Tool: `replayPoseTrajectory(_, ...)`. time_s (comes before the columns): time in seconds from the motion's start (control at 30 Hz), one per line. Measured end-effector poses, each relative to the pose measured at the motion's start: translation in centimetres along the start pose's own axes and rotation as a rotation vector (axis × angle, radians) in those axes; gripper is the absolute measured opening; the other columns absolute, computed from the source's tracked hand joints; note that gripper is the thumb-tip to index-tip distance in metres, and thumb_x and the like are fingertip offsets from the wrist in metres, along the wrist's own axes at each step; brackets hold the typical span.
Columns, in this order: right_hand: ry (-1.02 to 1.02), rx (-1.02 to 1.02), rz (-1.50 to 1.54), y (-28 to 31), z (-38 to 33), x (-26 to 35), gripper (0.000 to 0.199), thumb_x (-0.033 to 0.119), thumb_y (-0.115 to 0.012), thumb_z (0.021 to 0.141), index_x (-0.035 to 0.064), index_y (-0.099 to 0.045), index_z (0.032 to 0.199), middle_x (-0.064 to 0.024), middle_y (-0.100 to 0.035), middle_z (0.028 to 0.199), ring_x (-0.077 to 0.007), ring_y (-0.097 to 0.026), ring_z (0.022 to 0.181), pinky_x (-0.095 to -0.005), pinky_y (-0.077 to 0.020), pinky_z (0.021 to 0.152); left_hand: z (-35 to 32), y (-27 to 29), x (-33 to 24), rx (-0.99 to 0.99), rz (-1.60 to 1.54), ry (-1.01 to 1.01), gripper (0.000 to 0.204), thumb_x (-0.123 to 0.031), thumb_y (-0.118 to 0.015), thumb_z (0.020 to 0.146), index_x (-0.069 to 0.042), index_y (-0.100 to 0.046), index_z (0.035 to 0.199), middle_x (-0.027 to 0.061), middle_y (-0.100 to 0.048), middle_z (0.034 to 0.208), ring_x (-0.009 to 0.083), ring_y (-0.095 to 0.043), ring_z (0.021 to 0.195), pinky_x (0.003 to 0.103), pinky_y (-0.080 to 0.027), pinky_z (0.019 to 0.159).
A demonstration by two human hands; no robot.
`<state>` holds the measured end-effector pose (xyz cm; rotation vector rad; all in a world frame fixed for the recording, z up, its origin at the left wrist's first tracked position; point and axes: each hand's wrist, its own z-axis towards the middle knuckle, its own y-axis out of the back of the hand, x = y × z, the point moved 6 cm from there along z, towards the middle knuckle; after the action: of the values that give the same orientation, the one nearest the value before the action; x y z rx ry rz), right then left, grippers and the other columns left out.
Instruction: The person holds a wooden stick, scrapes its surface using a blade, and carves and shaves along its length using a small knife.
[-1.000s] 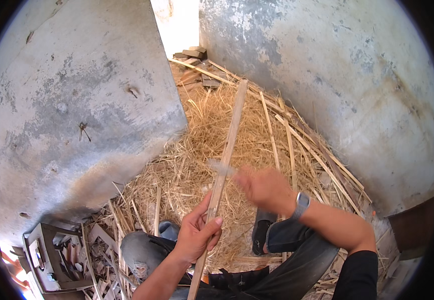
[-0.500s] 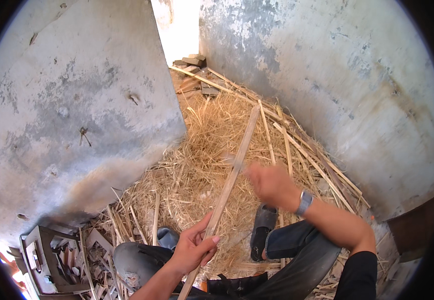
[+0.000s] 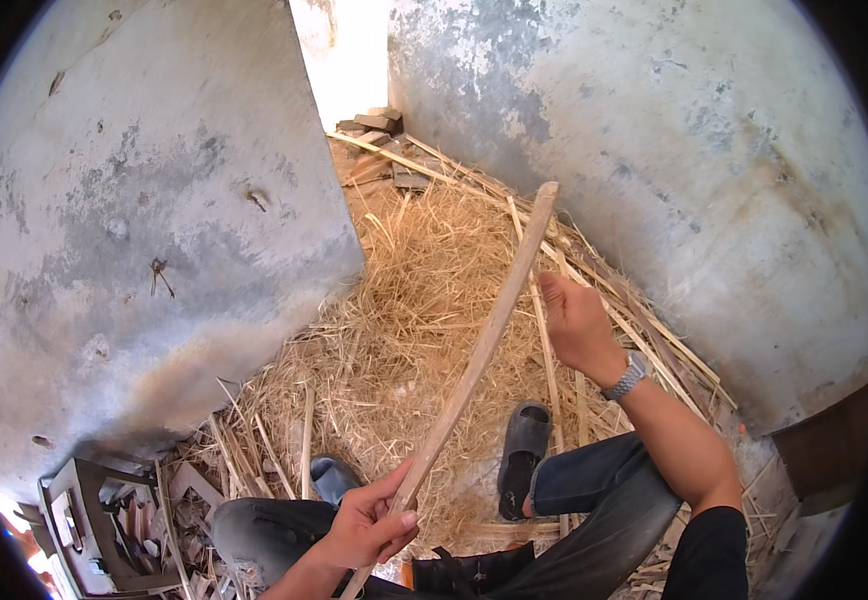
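Over straw heap (image 3: pixel 424 300): left hand (image 3: pixel 369 525) pinches long wooden stick (image 3: pixel 479 350); right hand (image 3: pixel 576 322) spread, just beside stick.

Smooth pale wooden stick (image 3: pixel 484 345), dry rough straw (image 3: pixel 424 290), patchy matt plaster walls (image 3: pixel 154 220).

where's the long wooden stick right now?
Head view, centre: the long wooden stick slants from the left hand at bottom centre up to the right over the straw pile. The right hand is open beside it, apparently not touching.
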<state>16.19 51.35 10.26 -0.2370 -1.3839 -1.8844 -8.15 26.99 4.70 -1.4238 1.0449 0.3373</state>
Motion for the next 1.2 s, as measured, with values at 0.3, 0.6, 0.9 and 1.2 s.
replayPoseTrajectory(0.3,0.3,-0.03,0.094,1.0,-3.4,6.3,0.047,0.036,-0.045,0.112,0.0047,-0.052,0.078,-0.0137,-0.049,0.055,-0.0334,-0.049,0.044,-0.0455,-0.039,0.045,1.0,0.1,0.1,-0.026,0.101,-0.042,0.07,0.003,-0.055,0.106,-0.007,-0.025,0.167,0.0016,-0.054,0.07,0.0068,-0.043,0.048,0.025,-0.036,0.046)
replayPoseTrajectory(0.6,0.196,0.014,-0.088,0.4,-1.4,2.3,0.035,0.033,-0.052,0.107,0.0097,-0.056,0.081,-0.0157,-0.055,0.057,-0.0383,-0.057,0.047,-0.0471,-0.0452,0.046,0.3,1.8,1.0,-0.078,0.164,-0.004,0.071,0.003,-0.056,0.105,-0.007,-0.024,0.168,0.0012,-0.053,0.068,0.0064,-0.043,0.047,0.024,-0.036,0.045)
replayPoseTrajectory(0.9,-0.17,-0.081,-0.04,2.7,2.5,-6.9,0.058,0.043,-0.044,0.112,0.0005,-0.053,0.074,-0.0145,-0.048,0.054,-0.0272,-0.051,0.051,-0.0441,-0.0404,0.054,0.8,1.4,1.0,-0.158,0.24,0.089,0.067,-0.003,-0.061,0.105,-0.004,-0.03,0.164,0.0001,-0.056,0.071,0.005,-0.047,0.049,0.022,-0.04,0.047)
replayPoseTrajectory(1.2,-0.046,0.081,0.131,0.8,-2.3,1.7,0.058,0.047,-0.05,0.109,0.0003,-0.059,0.076,-0.0218,-0.061,0.067,-0.0351,-0.064,0.063,-0.048,-0.0468,0.06,2.2,0.9,1.5,-0.311,0.359,0.165,0.04,-0.019,-0.066,0.105,-0.003,-0.054,0.14,-0.0008,-0.058,0.079,0.0065,-0.054,0.064,0.023,-0.048,0.06)
